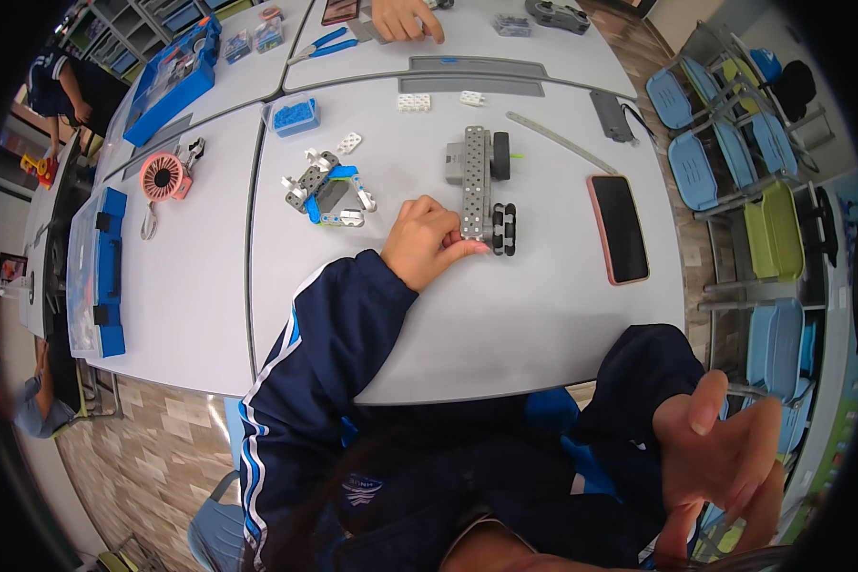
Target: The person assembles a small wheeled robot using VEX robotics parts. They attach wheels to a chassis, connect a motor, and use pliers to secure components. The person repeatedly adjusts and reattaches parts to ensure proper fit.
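On the white table [534, 334] lies a toy-like wheeled assembly [475, 181]: a grey perforated beam with a grey block on its left, a black-tyred wheel at the far right and a roller-edged wheel at the near right. My left hand [429, 238] rests at its near end, thumb and fingers closed on the beam. Left of it sits a separate grey, blue and white construction [329, 191], which no hand touches. Raised off the table at the lower right, my right hand [725, 458] holds nothing, its fingers bent but apart.
A pink-edged phone [623, 229], a grey strip [562, 143] and a dark grey block with a cable [612, 116] lie to the right. At left are a box of blue pieces [294, 116] and a pink fan [165, 177]. Another person's hand [405, 17] rests across the table.
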Demonstrator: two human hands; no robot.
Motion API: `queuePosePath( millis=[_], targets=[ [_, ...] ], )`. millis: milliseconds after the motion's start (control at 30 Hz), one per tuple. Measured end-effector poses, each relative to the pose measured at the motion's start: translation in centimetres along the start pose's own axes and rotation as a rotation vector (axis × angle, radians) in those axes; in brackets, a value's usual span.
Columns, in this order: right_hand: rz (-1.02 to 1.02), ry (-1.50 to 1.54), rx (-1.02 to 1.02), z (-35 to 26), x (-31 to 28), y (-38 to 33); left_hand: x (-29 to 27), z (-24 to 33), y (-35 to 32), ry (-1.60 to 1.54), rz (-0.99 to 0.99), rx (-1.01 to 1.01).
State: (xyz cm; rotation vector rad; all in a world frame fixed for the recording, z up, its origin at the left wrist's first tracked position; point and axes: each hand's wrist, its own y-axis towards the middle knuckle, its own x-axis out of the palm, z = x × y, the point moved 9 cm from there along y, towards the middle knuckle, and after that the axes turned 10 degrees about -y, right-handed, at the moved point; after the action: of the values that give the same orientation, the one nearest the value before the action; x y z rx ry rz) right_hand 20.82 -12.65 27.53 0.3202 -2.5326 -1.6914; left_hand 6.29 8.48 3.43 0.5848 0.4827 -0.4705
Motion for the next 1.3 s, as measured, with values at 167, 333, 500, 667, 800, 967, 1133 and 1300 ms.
queuePosePath(
  millis=[167, 333, 500, 667, 800, 967, 1133, 1300],
  targets=[
    [0.099, 0.078, -0.059, -1.5, -0.6, -0.6, 0.1, 0.2, 0.0, 0.023, -0.007, 0.02],
    [0.077, 0.073, -0.138, -1.2, -0.7, 0.0, 0.1, 0.2, 0.0, 0.031, -0.003, 0.038],
    [0.09, 0.096, -0.158, -1.2, -1.0, 0.0, 0.2, 0.1, 0.1, 0.036, -0.009, 0.043],
    [-0.067, 0.12, -0.032, 1.1, -0.6, 1.4, -0.3, 0.2, -0.2, 0.02, 0.011, 0.031],
    [-0.321, 0.087, 0.065, 5.2, -2.4, 4.3, 0.3, 0.6, 0.5, -0.024, -0.035, 0.03],
    [-0.438, -0.2, 0.351, 23.7, -7.5, 6.7, -1.1, 0.1, 0.0, -0.042, -0.008, -0.019],
    [-0.385, -0.609, 0.891, 48.3, -17.2, 2.9, -0.4, -0.6, 0.7, -0.177, -0.036, -0.063],
    [-0.371, -1.118, 0.681, 64.8, -19.9, 3.5, -0.6, -0.9, 0.9, -0.238, -0.056, -0.058]
  ],
)
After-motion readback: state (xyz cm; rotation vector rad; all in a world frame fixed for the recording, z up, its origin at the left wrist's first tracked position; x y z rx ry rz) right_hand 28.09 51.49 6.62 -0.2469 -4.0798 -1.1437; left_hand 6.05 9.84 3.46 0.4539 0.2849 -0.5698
